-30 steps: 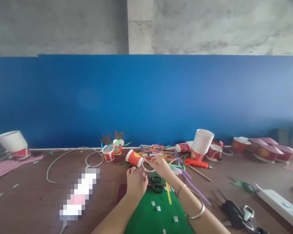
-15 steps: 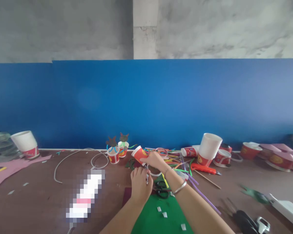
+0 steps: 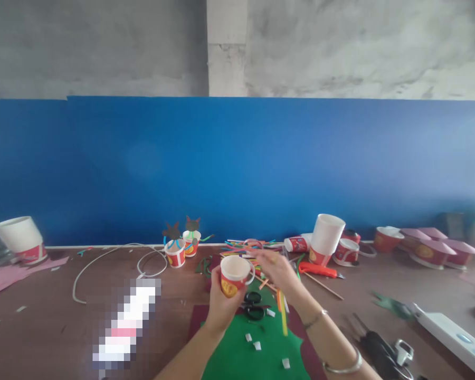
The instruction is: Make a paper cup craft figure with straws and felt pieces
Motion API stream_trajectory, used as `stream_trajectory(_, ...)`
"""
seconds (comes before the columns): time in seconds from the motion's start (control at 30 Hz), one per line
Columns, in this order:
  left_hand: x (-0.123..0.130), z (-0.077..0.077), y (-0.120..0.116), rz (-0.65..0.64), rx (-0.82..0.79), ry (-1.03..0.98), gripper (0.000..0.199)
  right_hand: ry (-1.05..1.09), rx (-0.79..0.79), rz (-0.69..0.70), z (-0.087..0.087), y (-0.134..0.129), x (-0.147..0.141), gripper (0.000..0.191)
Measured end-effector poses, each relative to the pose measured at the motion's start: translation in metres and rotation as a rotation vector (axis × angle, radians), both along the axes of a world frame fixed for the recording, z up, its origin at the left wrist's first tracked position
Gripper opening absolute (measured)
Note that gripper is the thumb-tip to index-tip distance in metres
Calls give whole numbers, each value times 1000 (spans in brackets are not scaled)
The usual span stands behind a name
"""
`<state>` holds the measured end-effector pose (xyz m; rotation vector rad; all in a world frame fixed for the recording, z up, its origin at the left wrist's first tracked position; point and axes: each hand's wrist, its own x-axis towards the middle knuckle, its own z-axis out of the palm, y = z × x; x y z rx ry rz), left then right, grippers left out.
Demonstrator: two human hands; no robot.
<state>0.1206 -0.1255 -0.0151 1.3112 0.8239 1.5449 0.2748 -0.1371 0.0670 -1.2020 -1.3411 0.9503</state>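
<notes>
A red and white paper cup (image 3: 235, 269) is upright, its mouth tilted toward me, with my left hand (image 3: 220, 301) wrapped round its lower left side. A white loop like a handle sticks out on the cup's right. Just right of the rim is my right hand (image 3: 275, 269), its fingers stretched toward the cup; whether they pinch anything is too small to tell. Black-handled scissors (image 3: 254, 305) rest below the cup on green sheets (image 3: 253, 353) with small white scraps.
Two cups with dark animal cutouts (image 3: 176, 253) stand behind left. Coloured pipe cleaners (image 3: 241, 245) lie at the back. To the right are a stacked white cup (image 3: 328, 237), an orange cutter (image 3: 319, 270), a glue gun (image 3: 383, 351) and a white power strip (image 3: 451, 335).
The cup has turned from lying tilted to mouth up and passed into my left hand's grasp. My right hand has moved off it to the right. The view has shifted slightly right.
</notes>
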Motion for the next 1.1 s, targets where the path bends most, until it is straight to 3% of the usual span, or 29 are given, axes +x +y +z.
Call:
stream_trajectory(0.07, 0, -3, -3, -50, 73, 61, 65, 166, 200, -202, 18, -8, 8, 38)
stream_trajectory(0.13, 0, -5, -5, -130, 106, 97, 66, 156, 328, -290, 34, -17, 13, 37)
stream_trajectory(0.3, 1, -5, -9, -249, 120, 113, 67, 37, 374, -370, 45, -28, 13, 37)
stream_trajectory(0.4, 2, -3, -10, -251, 139, 142, 69, -27, 379, -308, 40, -27, 10, 37)
stream_trajectory(0.53, 1, -3, -9, -243, 221, 169, 67, -281, 411, -96, 40, -30, 8, 33)
stream_trajectory(0.67, 0, -9, -6, -195, 225, 177, 70, -438, 307, 55, 45, -37, 2, 25)
stream_trajectory(0.83, -2, -13, -7, -178, 219, 167, 68, -516, 198, 193, 47, -46, -11, 10)
stream_trajectory(0.97, -3, -10, -9, -165, 264, 171, 68, -483, 117, 374, 48, -51, -17, 17)
stream_trajectory(1.03, -3, -8, -9, -182, 255, 163, 69, -470, 111, 381, 46, -49, -16, 22)
stream_trajectory(1.1, -2, -8, -9, -200, 235, 163, 70, -475, 138, 284, 41, -44, -13, 26)
